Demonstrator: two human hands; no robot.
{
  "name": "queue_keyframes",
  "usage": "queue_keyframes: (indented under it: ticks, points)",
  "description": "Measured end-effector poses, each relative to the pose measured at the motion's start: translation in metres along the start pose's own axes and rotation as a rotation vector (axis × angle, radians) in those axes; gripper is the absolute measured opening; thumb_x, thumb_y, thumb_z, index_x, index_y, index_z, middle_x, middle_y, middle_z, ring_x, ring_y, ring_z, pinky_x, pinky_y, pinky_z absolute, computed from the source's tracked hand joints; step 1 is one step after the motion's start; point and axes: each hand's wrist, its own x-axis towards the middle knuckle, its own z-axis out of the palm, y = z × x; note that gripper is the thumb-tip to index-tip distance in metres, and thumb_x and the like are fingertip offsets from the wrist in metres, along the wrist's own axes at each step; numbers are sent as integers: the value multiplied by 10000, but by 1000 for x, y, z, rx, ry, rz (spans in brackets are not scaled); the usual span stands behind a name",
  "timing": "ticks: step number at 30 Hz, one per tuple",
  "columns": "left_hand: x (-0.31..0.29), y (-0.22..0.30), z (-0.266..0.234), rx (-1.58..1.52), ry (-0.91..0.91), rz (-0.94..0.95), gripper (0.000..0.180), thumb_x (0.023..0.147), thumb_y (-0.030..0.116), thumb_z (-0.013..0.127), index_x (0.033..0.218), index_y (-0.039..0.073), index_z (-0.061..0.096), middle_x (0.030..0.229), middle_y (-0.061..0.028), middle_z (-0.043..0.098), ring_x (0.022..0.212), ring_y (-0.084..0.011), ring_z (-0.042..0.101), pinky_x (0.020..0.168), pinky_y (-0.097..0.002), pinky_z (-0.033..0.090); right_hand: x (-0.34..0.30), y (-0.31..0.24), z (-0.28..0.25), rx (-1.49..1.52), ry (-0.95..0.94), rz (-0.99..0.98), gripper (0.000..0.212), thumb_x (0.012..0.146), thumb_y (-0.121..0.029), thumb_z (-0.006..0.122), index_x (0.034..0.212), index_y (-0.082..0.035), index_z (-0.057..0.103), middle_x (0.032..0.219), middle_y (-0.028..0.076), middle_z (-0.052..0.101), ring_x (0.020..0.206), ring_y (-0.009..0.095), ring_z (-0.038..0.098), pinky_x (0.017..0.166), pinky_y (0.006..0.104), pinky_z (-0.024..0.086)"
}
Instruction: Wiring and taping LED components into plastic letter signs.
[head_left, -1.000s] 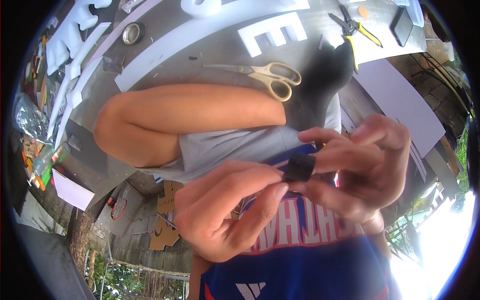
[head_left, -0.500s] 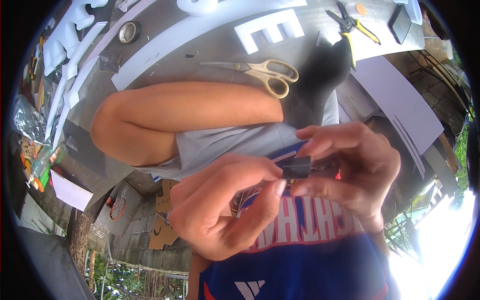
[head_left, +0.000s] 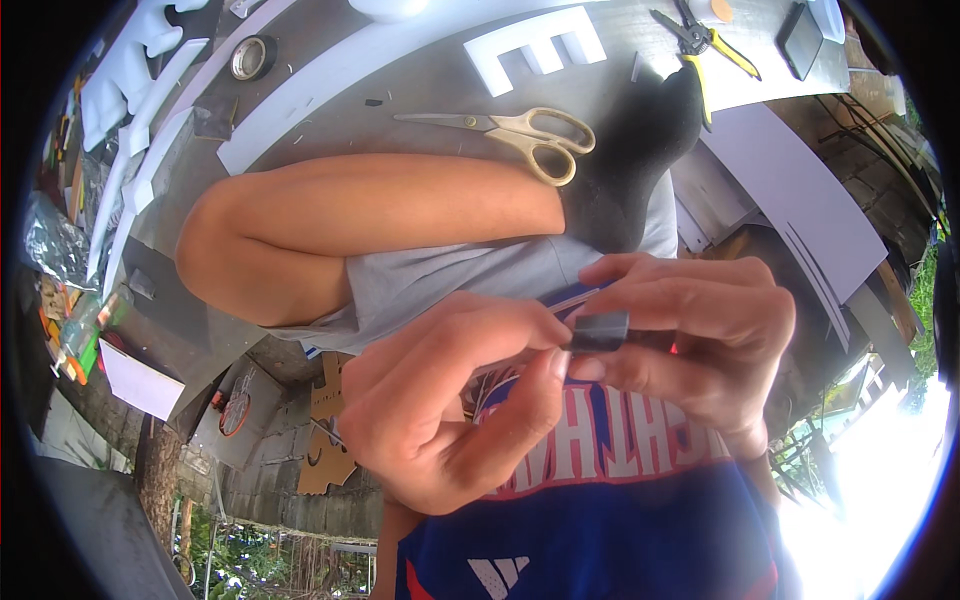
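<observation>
Got a small black piece point(head_left: 601, 331) pinched in the fingers of left hand point(head_left: 450, 400) and right hand point(head_left: 700, 335), nearside of the cream-handled scissors point(head_left: 510, 125). Also spotting a white three-pronged cutout point(head_left: 525, 36) just past those scissors, yellow-handled pliers point(head_left: 699, 41) off to their right.

Leg point(head_left: 400, 200) apparently between hands point(head_left: 455, 400) and scissors point(head_left: 508, 128).

Both hands point(head_left: 445, 405) point(head_left: 705, 335) hold a dark piece point(head_left: 601, 331); scissors point(head_left: 515, 125) lie beyond.
</observation>
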Motion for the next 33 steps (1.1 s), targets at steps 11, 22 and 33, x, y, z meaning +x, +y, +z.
queue_keyframes:
  ticks: [11, 22, 33]
  points:
    - [-3, -2, 6, -63, 62, -56, 133, 721, -130, 657, 836, -76, 618, 722, -117, 645, 600, -116, 600, 562, -222, 471, 2, -1, -3, -101, -45, -85, 165, 680, -5, 784, 772, 80, 677, 717, 171, 686, 629, 238, 689, 795, 433, 568]
    - [3, 8, -7, -74, -114, -96, 129, 796, -93, 628, 921, -111, 602, 807, -149, 672, 691, -102, 613, 651, -207, 462, 2, 9, -9, -143, -113, -349, 146, 726, 46, 704, 833, 127, 647, 784, 206, 696, 713, 290, 714, 772, 474, 584]
    - [14, 11, -16, -20, -232, -108, 79, 813, -34, 637, 860, -94, 617, 694, -126, 654, 579, -91, 579, 529, -206, 408, 6, 11, -16, -38, -186, -100, 149, 711, 45, 660, 853, 79, 689, 792, 213, 700, 615, 237, 705, 599, 349, 607]
